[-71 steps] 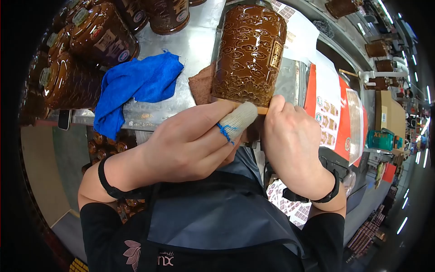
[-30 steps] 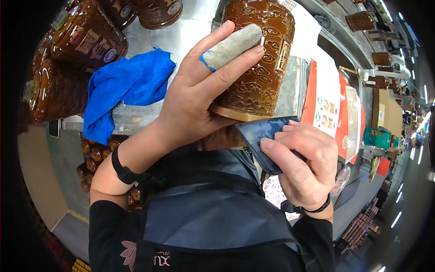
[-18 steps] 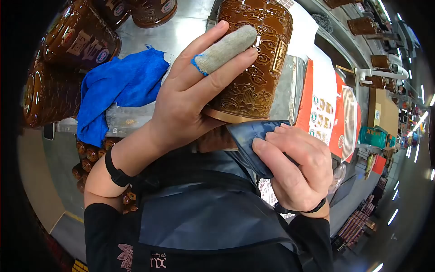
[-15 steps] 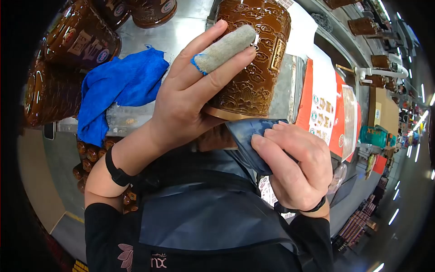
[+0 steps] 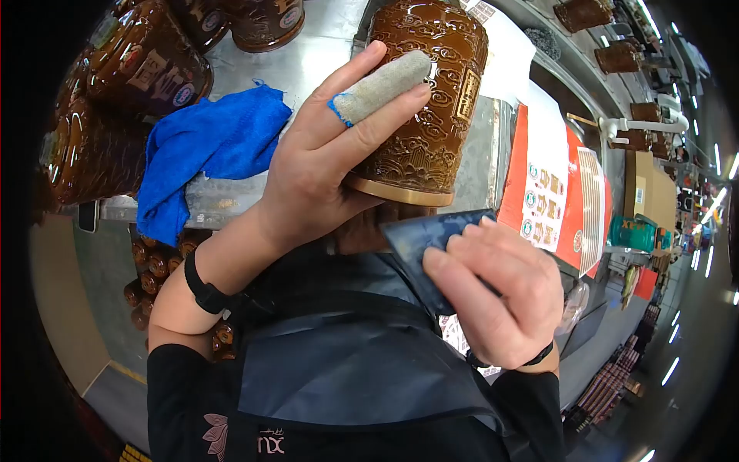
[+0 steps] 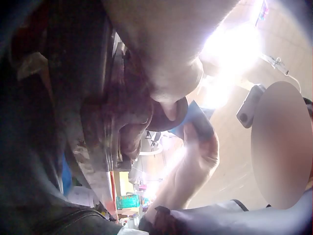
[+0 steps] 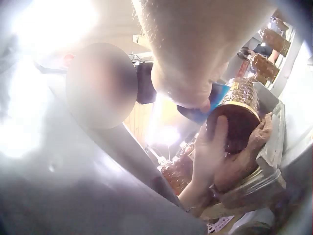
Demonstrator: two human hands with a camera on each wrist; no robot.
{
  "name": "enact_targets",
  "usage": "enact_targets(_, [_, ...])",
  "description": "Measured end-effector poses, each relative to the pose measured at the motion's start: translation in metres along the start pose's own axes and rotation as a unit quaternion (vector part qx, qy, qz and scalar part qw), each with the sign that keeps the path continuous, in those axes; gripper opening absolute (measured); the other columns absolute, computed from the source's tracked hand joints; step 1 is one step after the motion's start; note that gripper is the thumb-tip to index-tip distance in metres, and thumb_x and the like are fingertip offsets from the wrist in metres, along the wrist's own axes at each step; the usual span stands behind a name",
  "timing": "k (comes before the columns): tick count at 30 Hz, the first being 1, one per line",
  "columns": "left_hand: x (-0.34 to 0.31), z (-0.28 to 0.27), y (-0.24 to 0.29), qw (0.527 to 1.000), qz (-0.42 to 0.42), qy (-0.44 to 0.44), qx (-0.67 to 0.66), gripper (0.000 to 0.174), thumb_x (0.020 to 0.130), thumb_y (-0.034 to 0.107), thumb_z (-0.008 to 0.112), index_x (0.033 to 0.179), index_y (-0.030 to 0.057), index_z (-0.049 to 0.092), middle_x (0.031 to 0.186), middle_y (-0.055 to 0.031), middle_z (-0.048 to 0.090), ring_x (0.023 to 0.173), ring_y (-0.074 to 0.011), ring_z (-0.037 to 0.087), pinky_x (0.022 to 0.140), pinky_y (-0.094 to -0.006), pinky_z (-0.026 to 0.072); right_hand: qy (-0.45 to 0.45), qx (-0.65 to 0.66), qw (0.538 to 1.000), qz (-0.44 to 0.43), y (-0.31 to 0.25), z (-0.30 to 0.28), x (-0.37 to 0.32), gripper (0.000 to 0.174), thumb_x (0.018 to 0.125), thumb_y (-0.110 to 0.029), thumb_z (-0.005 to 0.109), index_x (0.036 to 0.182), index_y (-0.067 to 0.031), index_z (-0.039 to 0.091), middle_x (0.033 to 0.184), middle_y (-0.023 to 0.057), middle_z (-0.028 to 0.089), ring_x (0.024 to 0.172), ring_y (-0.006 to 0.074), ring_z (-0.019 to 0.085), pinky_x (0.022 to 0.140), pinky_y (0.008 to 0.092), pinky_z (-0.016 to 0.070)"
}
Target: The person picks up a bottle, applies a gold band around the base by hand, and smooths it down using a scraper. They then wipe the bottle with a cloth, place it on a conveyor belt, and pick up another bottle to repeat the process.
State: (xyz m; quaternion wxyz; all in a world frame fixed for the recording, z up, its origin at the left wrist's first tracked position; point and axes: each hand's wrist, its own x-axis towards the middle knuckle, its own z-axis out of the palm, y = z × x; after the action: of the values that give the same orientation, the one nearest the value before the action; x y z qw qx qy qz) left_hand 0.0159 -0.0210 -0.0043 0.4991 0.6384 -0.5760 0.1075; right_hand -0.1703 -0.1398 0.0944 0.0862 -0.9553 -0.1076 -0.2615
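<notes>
A brown embossed glass jar (image 5: 427,115) lies on its side with its gold-rimmed base toward the person. My left hand (image 5: 323,146) holds it, fingers spread over its side and thumb by the base; one finger wears a grey knitted cover (image 5: 385,85) with blue edging. My right hand (image 5: 500,285) pinches a thin dark blue flat piece (image 5: 431,246) between thumb and fingers, just below the jar's base. The right wrist view shows the blue piece (image 7: 198,110) beside the jar (image 7: 239,100), with the left thumb across its dark underside.
A blue cloth (image 5: 215,150) lies on the metal table (image 5: 315,46) left of the jar. More brown jars (image 5: 146,69) stand at the far left. Brown material (image 5: 362,235) lies beneath the jar. Sticker sheets (image 5: 543,192) on red backing lie at right.
Earlier both hands worked at the jar's base. My left hand has since spread over its side, and the blue piece has appeared in my right hand, lately drawing slightly away from the base.
</notes>
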Motion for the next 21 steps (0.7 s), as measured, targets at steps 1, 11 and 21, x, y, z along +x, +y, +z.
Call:
enact_targets(1, [0.000,0.001,0.000,1.000,0.003,0.002,0.000,0.071,0.073,0.018,0.087,0.137,0.0014,0.060,0.146,-0.0220,0.053,0.141,-0.0409,0.045,0.114,-0.0459,0.0403,0.000,-0.001,1.000,0.002,0.000,0.001,-0.001,0.034,0.064,-0.010,0.075,0.098,-0.0034,0.078,0.097,0.0093,0.068,0.090,0.0234,0.066,0.081,0.0329,0.0614])
enact_targets(11, [-0.001,0.005,-0.007,0.999,0.033,0.027,-0.023,0.068,0.073,0.014,0.086,0.135,-0.0005,0.062,0.144,-0.0231,0.055,0.139,-0.0422,0.048,0.113,-0.0462,0.0429,0.018,-0.024,0.999,-0.015,0.004,0.014,0.001,0.034,0.063,-0.011,0.074,0.096,-0.0078,0.079,0.097,0.0052,0.067,0.090,0.0211,0.062,0.078,0.0313,0.0605])
enact_targets(21, [0.004,-0.001,0.002,0.999,0.031,0.021,-0.006,0.052,0.071,0.012,0.082,0.121,-0.0007,0.072,0.131,-0.0223,0.065,0.134,-0.0439,0.053,0.108,-0.0452,0.0481,-0.004,-0.037,0.999,-0.002,0.008,0.009,0.010,0.039,0.059,-0.013,0.070,0.096,-0.0057,0.077,0.094,0.0069,0.069,0.083,0.0207,0.062,0.070,0.0285,0.0558])
